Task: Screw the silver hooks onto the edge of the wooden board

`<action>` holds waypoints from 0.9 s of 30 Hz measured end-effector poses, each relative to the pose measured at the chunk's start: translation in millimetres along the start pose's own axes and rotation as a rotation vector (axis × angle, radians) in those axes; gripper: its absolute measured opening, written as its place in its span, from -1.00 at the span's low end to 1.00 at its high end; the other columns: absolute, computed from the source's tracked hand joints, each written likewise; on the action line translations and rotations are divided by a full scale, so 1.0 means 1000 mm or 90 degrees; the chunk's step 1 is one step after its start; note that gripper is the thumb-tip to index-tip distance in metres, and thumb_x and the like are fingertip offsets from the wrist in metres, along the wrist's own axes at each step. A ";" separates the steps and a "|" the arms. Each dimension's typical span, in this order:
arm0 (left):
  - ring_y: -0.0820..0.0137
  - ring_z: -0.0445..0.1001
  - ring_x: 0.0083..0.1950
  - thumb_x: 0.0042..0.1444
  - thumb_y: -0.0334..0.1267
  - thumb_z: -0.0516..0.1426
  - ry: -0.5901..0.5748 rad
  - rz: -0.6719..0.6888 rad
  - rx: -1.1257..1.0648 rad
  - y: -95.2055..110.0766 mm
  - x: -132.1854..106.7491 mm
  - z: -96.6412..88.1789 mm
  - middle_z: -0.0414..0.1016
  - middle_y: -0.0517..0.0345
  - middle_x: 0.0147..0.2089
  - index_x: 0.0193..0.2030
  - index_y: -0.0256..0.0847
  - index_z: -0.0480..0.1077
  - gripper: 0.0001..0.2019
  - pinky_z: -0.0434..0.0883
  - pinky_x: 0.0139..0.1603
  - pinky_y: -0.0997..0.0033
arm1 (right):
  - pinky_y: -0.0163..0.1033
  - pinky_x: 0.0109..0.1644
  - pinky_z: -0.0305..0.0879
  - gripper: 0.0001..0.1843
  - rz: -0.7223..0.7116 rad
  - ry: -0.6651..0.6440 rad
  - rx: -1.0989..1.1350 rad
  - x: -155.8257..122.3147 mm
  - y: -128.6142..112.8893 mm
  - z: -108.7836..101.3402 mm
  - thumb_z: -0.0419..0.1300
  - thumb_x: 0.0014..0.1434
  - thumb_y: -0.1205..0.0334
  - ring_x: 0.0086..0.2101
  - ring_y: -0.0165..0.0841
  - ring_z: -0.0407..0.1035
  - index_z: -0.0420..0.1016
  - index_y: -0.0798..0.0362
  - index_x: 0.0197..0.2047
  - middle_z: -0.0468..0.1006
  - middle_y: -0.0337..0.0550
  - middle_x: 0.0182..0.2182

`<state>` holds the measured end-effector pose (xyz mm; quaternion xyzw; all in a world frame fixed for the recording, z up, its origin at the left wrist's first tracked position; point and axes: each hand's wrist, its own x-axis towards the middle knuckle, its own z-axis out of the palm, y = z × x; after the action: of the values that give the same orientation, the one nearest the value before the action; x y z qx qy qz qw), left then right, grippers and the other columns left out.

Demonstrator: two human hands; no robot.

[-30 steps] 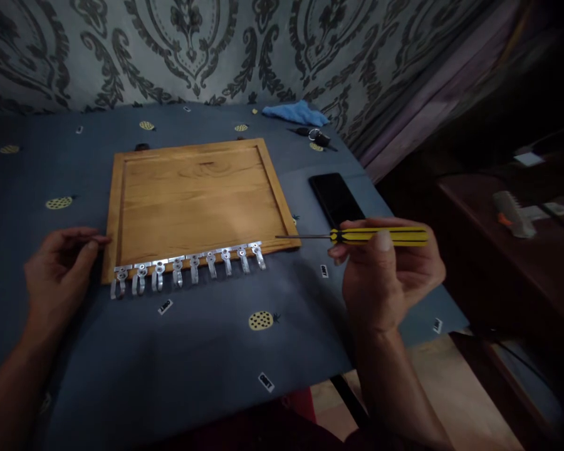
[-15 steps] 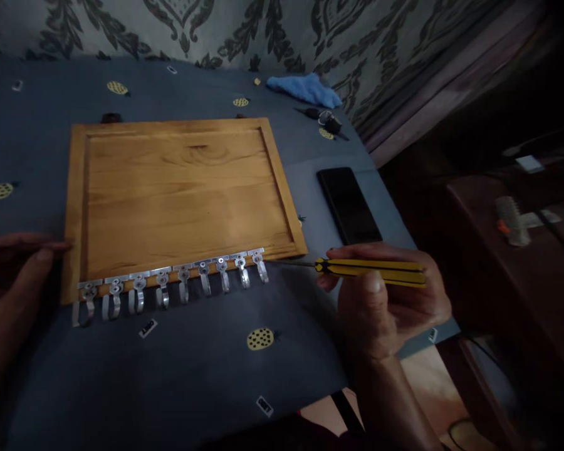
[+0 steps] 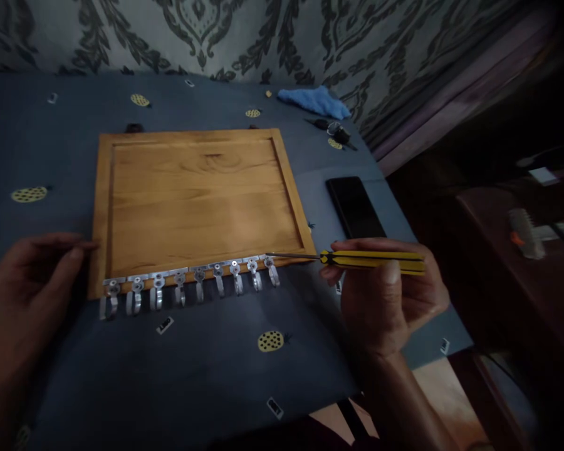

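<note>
A framed wooden board (image 3: 192,194) lies on the table, its recessed panel facing up. Along its near edge runs a metal hook rail (image 3: 169,274) with several silver hooks hanging past the edge. My right hand (image 3: 380,294) is closed round a yellow-and-black screwdriver (image 3: 371,260), which points left. The thin shaft passes over the board's near right corner, and its tip appears at the right end of the rail; whether it touches the metal I cannot tell. At the board's left edge, my left hand (image 3: 32,288) has its thumb and fingertips closed on the frame.
A black phone (image 3: 356,208) lies right of the board. Farther back are a dark tool-like object (image 3: 333,130) and a blue cloth (image 3: 314,101). The tablecloth (image 3: 192,376) has a pineapple print. A patterned curtain (image 3: 244,37) hangs behind, and a brown surface (image 3: 498,250) stands right.
The view has shifted, so most things appear farther right. The screwdriver's tip has risen from beside the last hook to the rail's top right end. My left hand stays at the board's edge.
</note>
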<state>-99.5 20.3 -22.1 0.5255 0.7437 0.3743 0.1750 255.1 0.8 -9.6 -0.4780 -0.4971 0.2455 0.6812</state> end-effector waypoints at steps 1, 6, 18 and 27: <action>0.16 0.62 -0.07 0.10 -0.11 0.23 0.002 -0.016 -0.015 0.003 0.002 0.004 0.65 0.18 -0.14 -0.18 -0.08 0.48 -0.82 0.55 0.01 0.13 | -0.23 -0.50 0.46 -0.83 0.000 -0.009 0.003 0.001 -0.001 0.002 0.28 0.30 0.14 -0.54 -0.40 0.52 0.59 0.04 -0.13 0.70 -0.17 -0.29; 0.16 0.61 -0.06 0.08 -0.13 0.22 0.006 -0.003 -0.029 0.012 -0.003 -0.002 0.63 0.09 -0.16 -0.17 -0.15 0.48 -0.79 0.49 0.07 0.09 | -0.23 -0.45 0.51 -0.84 -0.003 -0.093 -0.047 0.006 -0.006 0.008 0.28 0.29 0.12 -0.49 -0.38 0.55 0.59 -0.04 -0.09 0.70 -0.17 -0.25; 0.11 0.47 0.09 0.23 -0.08 0.23 -0.256 0.478 0.088 0.097 -0.041 0.040 0.51 0.04 0.02 0.15 -0.06 0.29 -0.61 0.46 0.04 0.10 | -0.27 -0.45 0.48 -0.85 -0.096 -0.114 -0.100 0.007 -0.010 0.014 0.27 0.30 0.14 -0.50 -0.42 0.53 0.58 -0.05 -0.08 0.67 -0.24 -0.30; 0.00 0.43 0.13 0.05 -0.16 0.39 -0.341 0.520 0.168 0.115 -0.049 0.083 0.55 -0.09 0.06 0.22 -0.20 0.18 -0.32 0.38 0.13 -0.01 | -0.21 -0.34 0.49 -0.84 -0.105 -0.164 -0.101 0.004 -0.009 0.015 0.26 0.31 0.18 -0.45 -0.42 0.54 0.55 -0.05 -0.04 0.66 -0.23 -0.25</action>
<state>48.9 26.1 2.1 0.8688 0.4473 0.1672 0.1308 241.4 6.7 1.0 -0.4526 -0.6358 0.2076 0.5898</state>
